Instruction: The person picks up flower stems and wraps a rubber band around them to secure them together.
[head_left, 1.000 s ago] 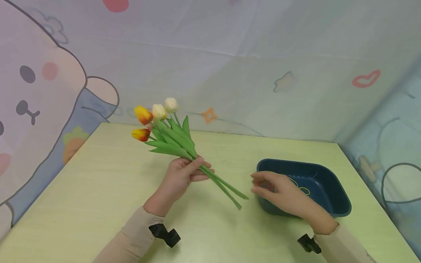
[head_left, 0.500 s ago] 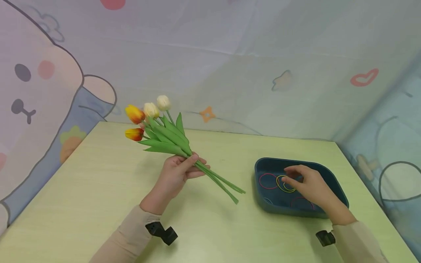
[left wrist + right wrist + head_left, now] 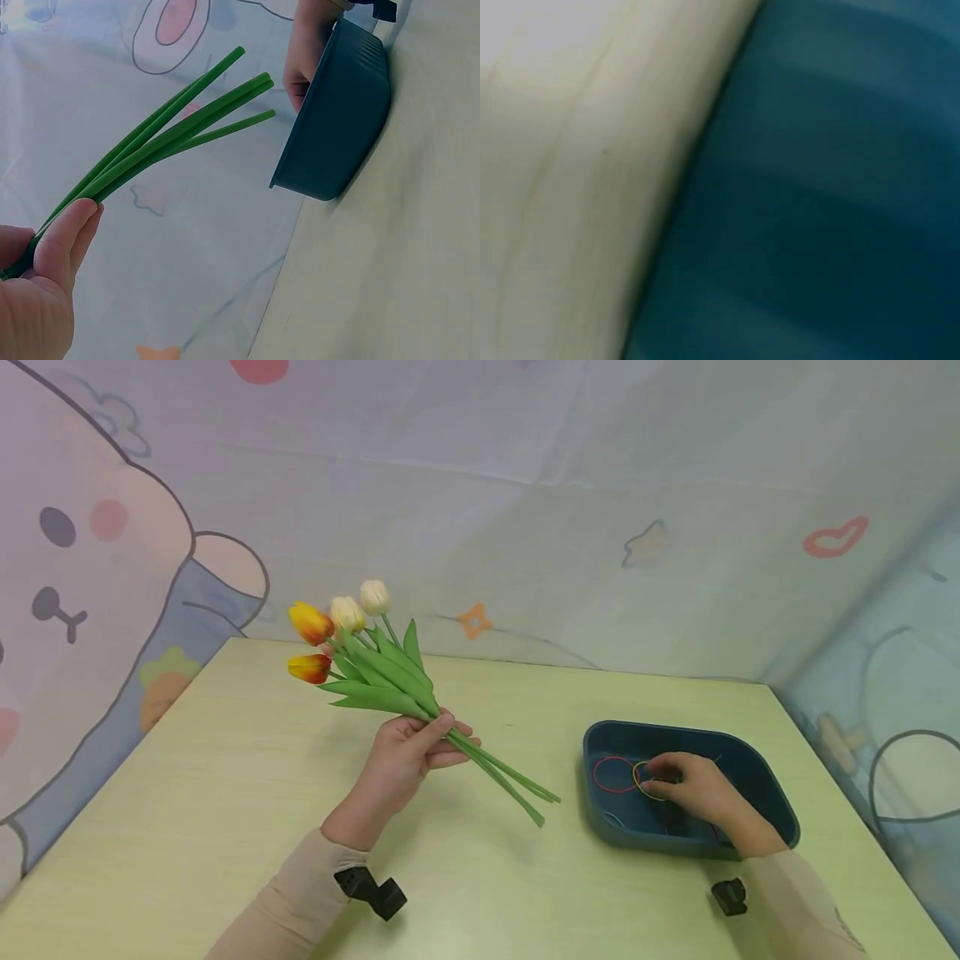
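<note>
My left hand [image 3: 401,756] grips a small bunch of tulips [image 3: 393,672] by the stems, which point down to the right. The blooms are orange-yellow and cream, with a pinkish one partly hidden. In the left wrist view the green stems [image 3: 180,135] stick out past my thumb. My right hand [image 3: 693,787] reaches into a dark blue basin [image 3: 630,837], thumb and forefinger slightly apart over a yellow rubber band [image 3: 635,775]. A red rubber band [image 3: 615,792] lies beside it. The right wrist view shows only the blurred basin wall [image 3: 795,225], no fingers.
Several thin bands lie on the basin floor, partly covered by my right hand. The basin stands at the right of a pale wooden table [image 3: 480,885]. A printed cloth backdrop [image 3: 510,527] hangs behind the table.
My right hand moved right from the basin's near left side to over its inside, then lowered toward the yellow band. My left hand with the tulips shifted slightly left, then stayed nearly still.
</note>
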### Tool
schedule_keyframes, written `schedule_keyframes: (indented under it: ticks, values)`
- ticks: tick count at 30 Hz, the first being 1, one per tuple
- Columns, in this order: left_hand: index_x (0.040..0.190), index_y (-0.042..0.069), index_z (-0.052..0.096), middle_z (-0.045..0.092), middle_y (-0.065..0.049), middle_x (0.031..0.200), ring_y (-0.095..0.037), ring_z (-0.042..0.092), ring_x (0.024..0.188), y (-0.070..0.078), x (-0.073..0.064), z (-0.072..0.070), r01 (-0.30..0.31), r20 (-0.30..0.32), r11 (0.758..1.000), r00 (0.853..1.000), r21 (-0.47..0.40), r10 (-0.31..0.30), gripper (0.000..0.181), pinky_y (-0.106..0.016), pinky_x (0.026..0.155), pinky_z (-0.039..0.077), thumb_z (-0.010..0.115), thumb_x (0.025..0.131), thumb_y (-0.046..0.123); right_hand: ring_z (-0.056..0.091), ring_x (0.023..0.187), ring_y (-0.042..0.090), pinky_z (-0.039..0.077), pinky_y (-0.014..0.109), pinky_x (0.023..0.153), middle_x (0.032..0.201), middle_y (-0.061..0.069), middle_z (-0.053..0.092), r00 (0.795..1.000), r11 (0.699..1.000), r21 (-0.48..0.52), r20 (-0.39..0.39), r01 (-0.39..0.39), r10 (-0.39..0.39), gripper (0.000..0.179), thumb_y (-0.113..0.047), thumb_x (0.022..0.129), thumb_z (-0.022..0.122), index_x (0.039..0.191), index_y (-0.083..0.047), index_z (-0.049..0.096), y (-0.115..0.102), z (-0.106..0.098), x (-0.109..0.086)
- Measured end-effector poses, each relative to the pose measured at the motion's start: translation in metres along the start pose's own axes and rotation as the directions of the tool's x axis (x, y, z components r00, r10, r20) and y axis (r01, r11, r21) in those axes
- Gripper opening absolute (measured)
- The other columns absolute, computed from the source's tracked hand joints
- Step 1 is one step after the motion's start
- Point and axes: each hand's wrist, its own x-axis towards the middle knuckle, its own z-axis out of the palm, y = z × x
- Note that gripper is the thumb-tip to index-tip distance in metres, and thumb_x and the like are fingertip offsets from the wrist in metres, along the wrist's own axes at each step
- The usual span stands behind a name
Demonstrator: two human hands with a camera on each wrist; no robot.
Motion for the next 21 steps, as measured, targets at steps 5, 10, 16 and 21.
schedule_keyframes:
  ticks: [5, 10, 16, 21]
  values:
    - [0.090, 0.007, 0.059, 0.072, 0.001, 0.086, -0.014, 0.072, 0.082, -0.001, 0.001, -0.001, 0.002, -0.003, 1.000, 1.000, 0.011, -0.002, 0.015, -0.033, 0.082, 0.059, 0.049, 0.101, 0.007, 0.061, 0.086, 0.020, 0.053, 0.037, 0.072, 0.095, 0.007, 0.067, 0.999, 1.000, 0.009, 0.048, -0.012, 0.011, 0.032, -0.025, 0.087, 0.073, 0.106, 0.000, 0.067, 0.006, 0.007, 0.007]
    - [0.090, 0.007, 0.058, 0.072, 0.001, 0.086, -0.014, 0.072, 0.081, -0.002, 0.001, -0.003, 0.006, -0.002, 1.000, 1.000, 0.018, -0.006, 0.014, -0.033, 0.082, 0.059, 0.049, 0.101, 0.007, 0.058, 0.081, 0.019, 0.052, 0.038, 0.070, 0.090, 0.007, 0.064, 0.999, 1.000, -0.024, 0.054, -0.005, 0.006, 0.029, -0.024, 0.085, 0.075, 0.100, 0.001, 0.068, 0.007, 0.012, 0.012]
    - [0.091, 0.006, 0.058, 0.072, 0.001, 0.086, -0.013, 0.072, 0.082, -0.002, 0.001, -0.002, 0.007, 0.006, 1.000, 1.000, 0.022, -0.007, 0.014, -0.033, 0.082, 0.059, 0.048, 0.101, 0.006, 0.053, 0.075, 0.016, 0.048, 0.034, 0.065, 0.084, 0.004, 0.061, 0.998, 0.999, -0.035, 0.061, 0.003, -0.001, 0.020, -0.021, 0.086, 0.073, 0.090, -0.002, 0.067, 0.008, 0.014, 0.016]
    - [0.091, 0.006, 0.058, 0.072, 0.002, 0.085, -0.013, 0.072, 0.083, -0.002, 0.001, 0.000, 0.022, 0.001, 0.999, 1.000, 0.024, -0.022, 0.014, -0.034, 0.083, 0.059, 0.048, 0.101, 0.006, 0.048, 0.069, 0.014, 0.042, 0.030, 0.060, 0.077, 0.000, 0.058, 0.996, 0.999, -0.034, 0.081, 0.024, -0.022, 0.014, -0.017, 0.088, 0.070, 0.082, -0.006, 0.066, 0.010, 0.016, 0.019]
